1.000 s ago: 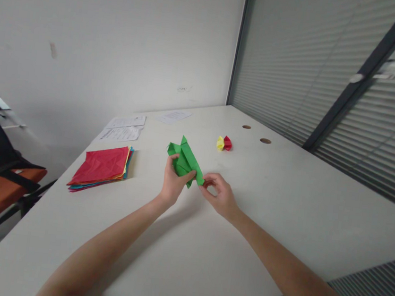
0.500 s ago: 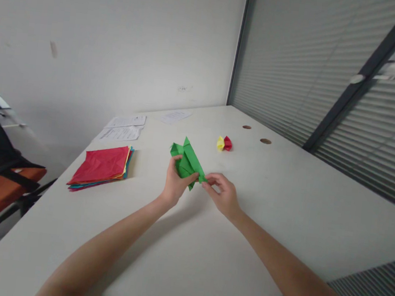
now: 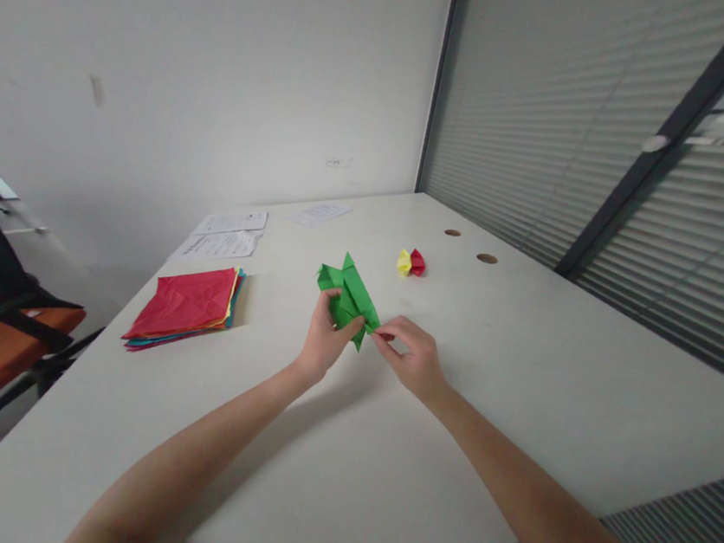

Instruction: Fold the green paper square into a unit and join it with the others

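A piece of folded green paper (image 3: 353, 292), with pointed corners and several creases, is held above the table in front of me. My left hand (image 3: 327, 337) grips it from the left, thumb on the near face and fingers behind. The fingers of my right hand (image 3: 414, 353) pinch the paper's lower right corner. What lies under my left fingers is hidden. Beyond my hands, a small folded paper piece, yellow on one side and red on the other (image 3: 411, 263), rests on the table.
On the left lies a stack of coloured paper sheets (image 3: 185, 304), red on top. Printed sheets (image 3: 226, 234) lie farther back on the white table (image 3: 521, 368). Two round holes (image 3: 487, 259) pierce the tabletop near the blinds. An orange-seated chair (image 3: 7, 344) stands at the left.
The green paper and my left hand have shifted slightly to the right. My right hand keeps its pinch at the corner, almost in the same place.
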`<state>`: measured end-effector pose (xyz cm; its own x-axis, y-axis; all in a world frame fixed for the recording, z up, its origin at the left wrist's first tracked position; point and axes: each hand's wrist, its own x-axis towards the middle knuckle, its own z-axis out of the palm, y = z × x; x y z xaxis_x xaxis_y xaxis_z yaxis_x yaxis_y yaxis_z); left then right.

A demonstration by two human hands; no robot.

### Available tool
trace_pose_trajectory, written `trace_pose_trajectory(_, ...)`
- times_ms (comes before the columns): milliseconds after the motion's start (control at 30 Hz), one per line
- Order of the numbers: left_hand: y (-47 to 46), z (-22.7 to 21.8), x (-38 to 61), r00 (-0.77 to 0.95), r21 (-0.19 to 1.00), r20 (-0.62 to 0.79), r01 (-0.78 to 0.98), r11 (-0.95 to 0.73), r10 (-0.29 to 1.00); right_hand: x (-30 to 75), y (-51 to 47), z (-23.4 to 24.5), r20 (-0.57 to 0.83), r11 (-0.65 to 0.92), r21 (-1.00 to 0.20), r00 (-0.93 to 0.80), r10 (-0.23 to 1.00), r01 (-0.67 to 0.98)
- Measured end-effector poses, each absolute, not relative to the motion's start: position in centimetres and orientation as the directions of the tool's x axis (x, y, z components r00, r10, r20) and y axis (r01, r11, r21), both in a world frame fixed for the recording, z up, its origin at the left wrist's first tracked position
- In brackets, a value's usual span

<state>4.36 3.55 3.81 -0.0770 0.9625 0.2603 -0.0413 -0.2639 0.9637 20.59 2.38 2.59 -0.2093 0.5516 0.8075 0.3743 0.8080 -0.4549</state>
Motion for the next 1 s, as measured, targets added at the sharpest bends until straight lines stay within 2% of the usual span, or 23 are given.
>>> trace_pose_trajectory(167, 3.2, 4.7, 4.3, 0.112, 0.992, 0.091, -0.095, -0.08, 0.99, 20.7, 2.6, 2.5, 0.809, 0.798, -0.447, -0.199, 0.554, 0.406)
trace_pose_trajectory(300, 3.0, 5.1, 4.2, 0.173, 0.982, 0.057, -0.188, -0.024, 0.983, 20.7, 2.5, 2.7, 0.823, 0.808, -0.436, -0.186, 0.536, 0.397)
trace_pose_trajectory(467, 3.1, 4.7, 4.2, 0.184, 0.984, 0.106, -0.16, -0.076, 0.977, 20.7, 2.4, 2.7, 0.822, 0.8, -0.456, -0.159, 0.547, 0.39)
trace_pose_trajectory(600, 3.6, 4.5, 3.7, 0.213, 0.983, 0.178, 0.012, -0.184, 0.961, 20.8, 2.4, 2.9, 0.817, 0.784, -0.47, -0.137, 0.56, 0.406)
trace_pose_trajectory(733, 3.9, 4.3, 3.0, 0.218, 0.912, 0.305, 0.212, -0.35, 0.927, 20.9, 2.4, 3.0, 0.818, 0.772, -0.471, -0.115, 0.563, 0.426)
trace_pose_trajectory(833, 3.7, 4.2, 3.0, 0.219, 0.911, 0.321, 0.194, -0.364, 0.921, 21.0, 2.4, 2.9, 0.82, 0.772, -0.478, -0.103, 0.564, 0.419)
trace_pose_trajectory(1000, 3.3, 4.2, 3.6, 0.21, 0.959, 0.255, 0.072, -0.275, 0.944, 20.7, 2.3, 2.6, 0.82, 0.778, -0.489, -0.096, 0.564, 0.394)
